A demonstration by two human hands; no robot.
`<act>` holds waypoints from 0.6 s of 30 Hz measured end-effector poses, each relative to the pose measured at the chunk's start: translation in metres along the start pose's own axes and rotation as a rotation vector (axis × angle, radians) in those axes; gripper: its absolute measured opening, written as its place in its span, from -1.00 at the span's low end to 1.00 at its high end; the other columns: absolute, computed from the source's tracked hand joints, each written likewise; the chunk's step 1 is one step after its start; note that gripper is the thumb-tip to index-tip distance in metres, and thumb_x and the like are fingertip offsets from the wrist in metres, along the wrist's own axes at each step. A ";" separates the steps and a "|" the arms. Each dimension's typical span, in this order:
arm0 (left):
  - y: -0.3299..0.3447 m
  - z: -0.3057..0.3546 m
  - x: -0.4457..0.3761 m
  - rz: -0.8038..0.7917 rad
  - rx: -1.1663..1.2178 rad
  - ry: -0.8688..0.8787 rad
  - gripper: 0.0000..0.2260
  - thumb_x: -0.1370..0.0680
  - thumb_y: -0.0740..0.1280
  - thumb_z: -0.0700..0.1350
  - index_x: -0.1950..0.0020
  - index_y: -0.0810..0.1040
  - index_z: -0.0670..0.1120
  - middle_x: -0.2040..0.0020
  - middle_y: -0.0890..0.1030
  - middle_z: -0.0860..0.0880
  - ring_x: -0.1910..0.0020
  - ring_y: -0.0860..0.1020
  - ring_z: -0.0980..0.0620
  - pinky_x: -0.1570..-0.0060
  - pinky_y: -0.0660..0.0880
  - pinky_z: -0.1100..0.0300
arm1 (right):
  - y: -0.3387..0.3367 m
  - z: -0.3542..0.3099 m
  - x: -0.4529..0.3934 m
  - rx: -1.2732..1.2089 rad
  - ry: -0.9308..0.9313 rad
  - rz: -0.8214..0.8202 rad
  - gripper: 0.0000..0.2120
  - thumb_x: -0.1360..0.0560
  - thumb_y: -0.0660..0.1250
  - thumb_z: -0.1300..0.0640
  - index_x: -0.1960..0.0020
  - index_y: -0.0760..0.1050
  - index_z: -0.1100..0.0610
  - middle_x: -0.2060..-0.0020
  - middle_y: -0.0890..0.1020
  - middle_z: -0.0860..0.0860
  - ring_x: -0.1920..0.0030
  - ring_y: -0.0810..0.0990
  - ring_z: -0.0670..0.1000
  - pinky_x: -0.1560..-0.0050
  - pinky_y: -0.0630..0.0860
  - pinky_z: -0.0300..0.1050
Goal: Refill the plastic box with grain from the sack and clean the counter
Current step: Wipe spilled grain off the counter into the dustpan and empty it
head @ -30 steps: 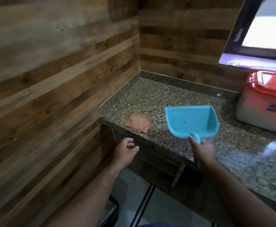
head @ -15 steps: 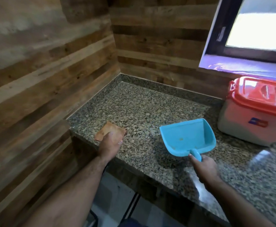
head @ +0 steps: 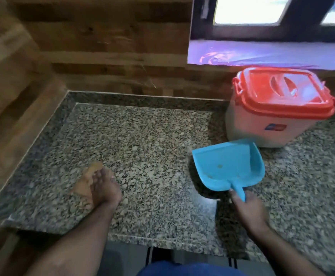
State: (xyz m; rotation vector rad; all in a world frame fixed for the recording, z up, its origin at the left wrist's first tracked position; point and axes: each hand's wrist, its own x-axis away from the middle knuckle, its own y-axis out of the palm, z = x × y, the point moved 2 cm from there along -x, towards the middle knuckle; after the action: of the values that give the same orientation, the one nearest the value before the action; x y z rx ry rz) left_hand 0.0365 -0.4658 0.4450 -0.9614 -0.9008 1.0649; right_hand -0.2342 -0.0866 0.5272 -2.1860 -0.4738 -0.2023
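grain bits in the blue plastic dustpan [head: 227, 166] i'm gripping right-handed [head: 248, 211] are risking spilling; left hand [head: 103, 188] is pressing flat on the brown cloth [head: 84, 186].

Both forearms come into view bare from the bottom edge up to the wrists, with no sleeves, watch or rings showing on the left hand [head: 103, 188] or the right hand [head: 248, 208]. Low between the arms sits a patch of plain blue cloth garment [head: 190, 268], cut off by the frame edge.
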 end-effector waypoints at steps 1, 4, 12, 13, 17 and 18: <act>0.001 0.018 -0.009 0.014 0.070 0.066 -0.45 -0.75 0.17 -0.09 -0.73 0.14 -0.11 -0.58 0.44 -0.25 -0.45 0.51 -0.29 -0.27 0.56 -0.15 | -0.001 0.000 0.001 0.001 0.027 0.026 -0.56 -0.66 0.34 -0.14 0.24 0.52 0.16 0.40 0.59 0.10 0.37 0.55 0.09 0.40 0.30 -0.08; 0.014 0.084 -0.040 -0.014 0.264 0.296 -0.50 -0.73 0.09 0.03 -0.70 0.18 0.12 -0.33 0.62 -0.17 0.01 0.68 -0.19 0.29 0.64 0.04 | 0.001 0.002 0.006 -0.015 0.081 0.086 -0.56 -0.66 0.37 -0.10 0.28 0.50 0.17 0.42 0.57 0.11 0.38 0.56 0.12 0.37 0.32 -0.06; 0.070 0.258 -0.068 -0.392 -0.044 0.793 -0.54 -0.80 0.03 0.06 -0.73 0.24 0.12 -0.76 0.16 -0.10 -0.74 0.08 -0.14 -0.69 0.01 -0.12 | 0.010 0.016 0.027 -0.044 0.201 0.236 -0.59 -0.65 0.41 -0.08 0.30 0.48 0.10 0.41 0.56 0.06 0.36 0.55 0.13 0.36 0.32 -0.06; 0.075 0.270 -0.062 -0.420 -0.093 0.845 -0.53 -0.80 0.01 0.08 -0.74 0.19 0.15 -0.77 0.11 -0.10 -0.75 0.03 -0.12 -0.69 -0.04 -0.11 | 0.010 0.019 0.030 -0.040 0.222 0.245 -0.60 -0.65 0.40 -0.09 0.29 0.49 0.09 0.40 0.56 0.04 0.34 0.55 0.12 0.34 0.31 -0.05; 0.092 0.292 -0.020 -0.454 -0.241 1.080 -0.50 -0.78 -0.04 0.14 -0.75 0.10 0.16 -0.78 0.02 -0.07 -0.76 -0.02 -0.10 -0.68 -0.09 -0.13 | 0.000 0.033 0.050 -0.061 0.283 0.274 -0.60 -0.65 0.38 -0.10 0.26 0.49 0.11 0.39 0.58 0.05 0.35 0.53 0.06 0.38 0.27 -0.11; 0.094 0.290 -0.007 -0.452 -0.275 1.126 -0.49 -0.78 -0.06 0.15 -0.76 0.06 0.15 -0.78 -0.01 -0.06 -0.76 -0.04 -0.10 -0.68 -0.11 -0.12 | -0.002 0.040 0.055 -0.065 0.282 0.280 -0.59 -0.65 0.38 -0.11 0.27 0.51 0.12 0.40 0.60 0.07 0.35 0.56 0.11 0.37 0.32 -0.09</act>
State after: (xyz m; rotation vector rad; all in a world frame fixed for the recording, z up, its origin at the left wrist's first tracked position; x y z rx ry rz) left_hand -0.2613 -0.3996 0.4492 -1.2790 -0.2694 -0.0710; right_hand -0.1859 -0.0393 0.5213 -2.2131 -0.0023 -0.3699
